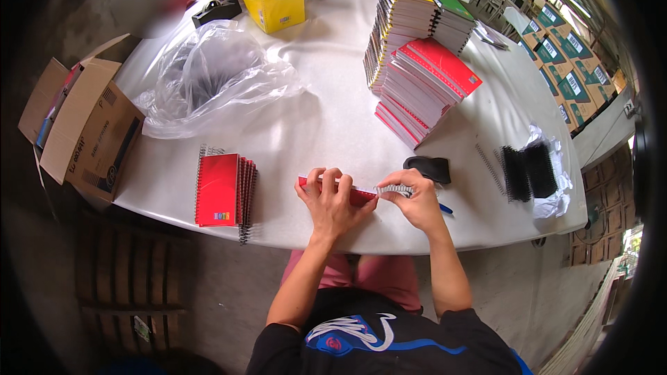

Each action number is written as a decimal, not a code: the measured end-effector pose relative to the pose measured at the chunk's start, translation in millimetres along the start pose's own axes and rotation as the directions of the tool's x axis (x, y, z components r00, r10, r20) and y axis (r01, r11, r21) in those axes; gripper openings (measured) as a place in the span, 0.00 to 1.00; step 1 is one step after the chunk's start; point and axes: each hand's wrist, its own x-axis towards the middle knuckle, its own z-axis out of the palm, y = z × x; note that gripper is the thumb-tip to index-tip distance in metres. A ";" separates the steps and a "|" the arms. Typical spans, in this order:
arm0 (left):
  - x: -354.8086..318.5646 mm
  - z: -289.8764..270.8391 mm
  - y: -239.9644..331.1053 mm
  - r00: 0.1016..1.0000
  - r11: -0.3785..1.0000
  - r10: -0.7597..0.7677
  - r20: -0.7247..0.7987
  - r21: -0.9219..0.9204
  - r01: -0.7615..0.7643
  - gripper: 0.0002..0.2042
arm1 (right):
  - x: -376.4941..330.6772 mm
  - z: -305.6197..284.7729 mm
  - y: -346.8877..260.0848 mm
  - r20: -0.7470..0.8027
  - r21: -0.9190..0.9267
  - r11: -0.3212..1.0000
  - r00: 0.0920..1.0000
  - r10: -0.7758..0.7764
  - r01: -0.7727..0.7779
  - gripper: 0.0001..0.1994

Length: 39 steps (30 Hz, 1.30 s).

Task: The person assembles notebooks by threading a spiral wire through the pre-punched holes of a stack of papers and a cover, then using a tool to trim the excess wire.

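Note:
My left hand (329, 203) is closed on a small red notebook (363, 197), which stands on its edge near the front of the table. At the notebook's right end, my right hand (420, 198) pinches a wire spiral coil (394, 189). The coil's near end touches the notebook's corner; whether it runs through the holes is too small to tell. To the left lies a stack of spiral-bound red notebooks (218, 187). Just beyond my right hand are a black pouch-like object (429, 168) and a blue pen (445, 209).
Tall notebook stacks (425, 87) with red, yellow and green covers stand at the far right. Black spiral coils (529, 172) lie on crumpled paper at right. A clear plastic bag (208, 87), a cardboard box (97, 132) and a yellow bin (275, 8) occupy the left side.

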 end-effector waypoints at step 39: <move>13.7 -24.4 -8.7 0.971 0.963 0.165 0.173 -0.242 -0.121 0.26 | -3.0 -40.4 85.7 0.085 0.501 0.857 0.992 0.094 -0.124 0.16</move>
